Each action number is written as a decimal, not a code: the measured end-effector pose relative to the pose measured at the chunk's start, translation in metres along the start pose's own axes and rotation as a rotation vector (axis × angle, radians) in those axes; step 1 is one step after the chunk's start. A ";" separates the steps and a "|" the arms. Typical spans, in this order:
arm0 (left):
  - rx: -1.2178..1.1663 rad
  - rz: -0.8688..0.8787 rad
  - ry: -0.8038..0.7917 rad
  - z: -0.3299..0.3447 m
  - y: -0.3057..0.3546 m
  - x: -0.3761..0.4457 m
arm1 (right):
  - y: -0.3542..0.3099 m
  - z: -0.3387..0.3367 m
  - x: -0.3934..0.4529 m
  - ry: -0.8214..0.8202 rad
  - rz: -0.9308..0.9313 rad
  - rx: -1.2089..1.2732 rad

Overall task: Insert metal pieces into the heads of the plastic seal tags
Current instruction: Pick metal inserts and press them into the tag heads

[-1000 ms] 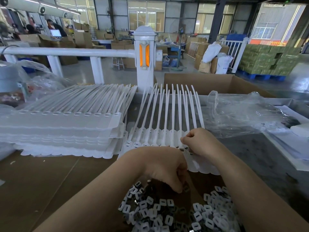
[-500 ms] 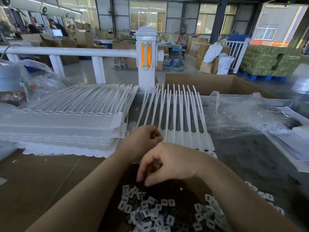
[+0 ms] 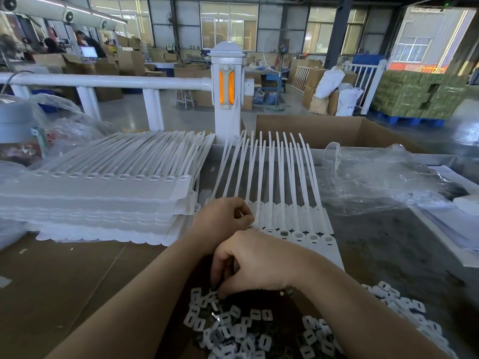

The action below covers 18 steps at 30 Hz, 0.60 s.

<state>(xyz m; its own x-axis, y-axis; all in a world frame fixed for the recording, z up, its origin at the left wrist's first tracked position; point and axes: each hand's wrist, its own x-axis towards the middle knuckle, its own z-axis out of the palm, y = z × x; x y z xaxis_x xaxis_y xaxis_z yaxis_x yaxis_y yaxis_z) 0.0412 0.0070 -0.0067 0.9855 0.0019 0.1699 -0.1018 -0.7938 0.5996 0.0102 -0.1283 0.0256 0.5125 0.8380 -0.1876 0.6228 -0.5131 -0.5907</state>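
A joined row of white plastic seal tags (image 3: pixel 285 203) lies on the table, straps pointing away and heads (image 3: pixel 298 235) toward me. My left hand (image 3: pixel 223 218) sits at the left end of that row, fingers curled and fingertips pinched together over the heads; whatever it holds is hidden. A pile of small white and metal pieces (image 3: pixel 246 330) lies in front of me. My right hand (image 3: pixel 259 260) crosses over my left forearm, and its curled fingertips pinch pieces at the pile's top left edge.
A tall stack of tag sheets (image 3: pixel 103 198) stands to the left. Crumpled clear plastic bags (image 3: pixel 375 177) lie to the right. An open cardboard box (image 3: pixel 324 130) and a white railing post (image 3: pixel 226 86) are behind the table. Brown cardboard (image 3: pixel 64 281) covers the near-left surface.
My hands swapped places: the left rose from the pile to the tag heads at the row's left end, and the right left the tags and dropped to the pile.
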 end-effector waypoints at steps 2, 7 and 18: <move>0.000 0.003 0.001 0.000 0.000 -0.001 | 0.001 0.000 0.000 0.002 0.009 0.006; -0.011 0.014 -0.018 -0.002 0.001 -0.002 | 0.005 -0.004 -0.002 -0.038 0.068 0.041; -0.019 0.007 -0.017 0.000 0.000 0.000 | 0.008 -0.004 -0.002 -0.025 0.052 0.008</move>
<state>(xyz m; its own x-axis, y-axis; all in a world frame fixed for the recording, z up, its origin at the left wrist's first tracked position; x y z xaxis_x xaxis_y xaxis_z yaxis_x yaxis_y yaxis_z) 0.0407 0.0073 -0.0065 0.9868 -0.0136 0.1611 -0.1109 -0.7822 0.6130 0.0168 -0.1353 0.0245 0.5294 0.8144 -0.2377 0.5905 -0.5549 -0.5860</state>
